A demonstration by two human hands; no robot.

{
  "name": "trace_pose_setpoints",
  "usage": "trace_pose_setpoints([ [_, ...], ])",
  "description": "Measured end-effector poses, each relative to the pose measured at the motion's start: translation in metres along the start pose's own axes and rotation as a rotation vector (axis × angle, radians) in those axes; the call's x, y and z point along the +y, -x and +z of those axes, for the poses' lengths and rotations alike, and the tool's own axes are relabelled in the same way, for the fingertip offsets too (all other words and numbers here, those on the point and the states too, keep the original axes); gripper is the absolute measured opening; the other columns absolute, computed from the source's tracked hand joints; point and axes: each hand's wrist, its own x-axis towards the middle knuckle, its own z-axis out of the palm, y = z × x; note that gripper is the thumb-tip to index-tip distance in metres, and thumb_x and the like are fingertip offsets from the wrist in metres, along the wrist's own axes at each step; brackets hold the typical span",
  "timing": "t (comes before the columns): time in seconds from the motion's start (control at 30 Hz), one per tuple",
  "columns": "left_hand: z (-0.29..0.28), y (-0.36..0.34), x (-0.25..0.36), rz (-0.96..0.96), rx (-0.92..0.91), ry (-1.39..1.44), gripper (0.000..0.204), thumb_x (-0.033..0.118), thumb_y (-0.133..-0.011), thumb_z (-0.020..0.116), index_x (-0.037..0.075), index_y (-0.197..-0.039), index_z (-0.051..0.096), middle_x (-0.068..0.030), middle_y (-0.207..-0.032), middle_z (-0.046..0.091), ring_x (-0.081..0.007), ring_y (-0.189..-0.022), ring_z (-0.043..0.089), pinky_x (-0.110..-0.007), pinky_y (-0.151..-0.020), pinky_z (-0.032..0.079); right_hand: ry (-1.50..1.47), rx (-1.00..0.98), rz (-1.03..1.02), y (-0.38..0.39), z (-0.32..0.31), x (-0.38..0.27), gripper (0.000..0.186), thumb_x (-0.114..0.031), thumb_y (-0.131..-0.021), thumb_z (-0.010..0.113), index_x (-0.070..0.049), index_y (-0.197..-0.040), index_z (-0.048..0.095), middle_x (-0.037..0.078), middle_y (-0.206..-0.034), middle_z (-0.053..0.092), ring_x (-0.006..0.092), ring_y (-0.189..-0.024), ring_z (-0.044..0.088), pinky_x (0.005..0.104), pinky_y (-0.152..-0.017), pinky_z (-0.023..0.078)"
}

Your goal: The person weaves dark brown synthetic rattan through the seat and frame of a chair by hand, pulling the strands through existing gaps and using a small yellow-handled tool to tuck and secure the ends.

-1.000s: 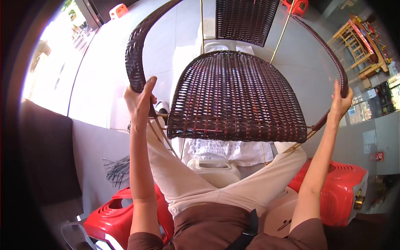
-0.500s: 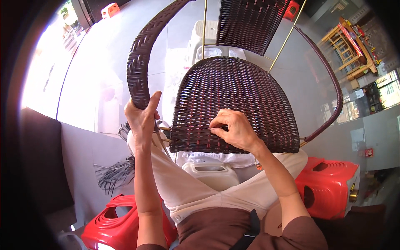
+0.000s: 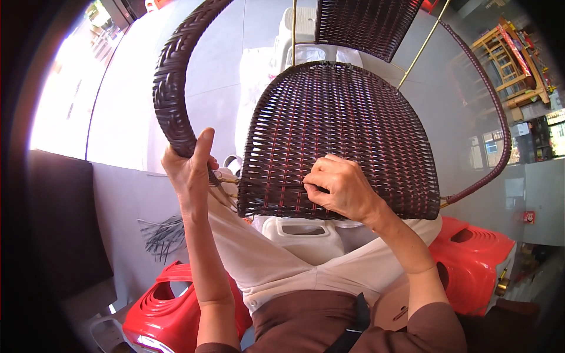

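Note:
A dark brown woven chair seat [image 3: 341, 123] lies over my knees, its wickerwork showing reddish lines. My left hand [image 3: 191, 167] is closed round the lower end of the left armrest [image 3: 170, 97], thumb pointing up. That armrest is thickly wrapped in a braided pattern. Loose strips [image 3: 220, 191] hang beside my left wrist, near the seat's front left corner. Over the front part of the seat, my right hand [image 3: 338, 185] is closed in a pinch. A thin dark strand [image 3: 276, 188] seems to run leftward from its fingertips; the fingers partly hide it.
Beyond the seat rises the woven backrest [image 3: 365, 26] between thin brass-coloured rods [image 3: 424, 44]. The right armrest [image 3: 500, 117] curves out at the right. Red plastic stools stand at my left [image 3: 159, 312] and right [image 3: 471, 259]. A bundle of grey strips [image 3: 165, 235] lies at the left.
The left armrest and my left hand have shifted left. The seat's front edge sits slightly lower in view and its right side further right. Both hands keep their closed shape.

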Motion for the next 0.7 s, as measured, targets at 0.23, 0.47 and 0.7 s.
trace_pose_setpoints([
  [0.23,0.001,-0.002,-0.001,-0.004,-0.01,-0.025,0.029,0.023,-0.075,0.074,0.002,-0.066,0.055,-0.002,-0.047,0.05,-0.0094,-0.039,0.048,-0.022,-0.04,0.036,-0.093,0.062,0.093,0.002,0.002,-0.002,0.009,-0.003,-0.065,0.07,-0.004,-0.071,0.063,0.005,-0.07,0.058,0.0195,-0.063,0.055,0.03,-0.057,0.047],
  [0.47,0.006,-0.003,0.006,0.031,0.032,-0.041,0.029,0.025,-0.076,0.073,0.003,-0.068,0.054,-0.002,-0.048,0.05,-0.0095,-0.039,0.049,-0.022,-0.04,0.037,-0.152,0.103,0.109,0.0,-0.001,0.001,0.008,-0.003,-0.066,0.069,-0.005,-0.07,0.063,0.004,-0.068,0.057,0.0198,-0.063,0.055,0.0308,-0.057,0.048],
  [0.7,0.005,-0.008,0.009,0.015,0.034,-0.073,0.033,0.028,-0.074,0.074,0.004,-0.068,0.052,-0.0014,-0.049,0.049,-0.0093,-0.04,0.047,-0.022,-0.04,0.038,-0.215,0.049,0.06,-0.009,-0.006,0.005,0.008,-0.001,-0.064,0.068,-0.004,-0.071,0.064,0.005,-0.069,0.059,0.0204,-0.064,0.055,0.0313,-0.057,0.047],
])
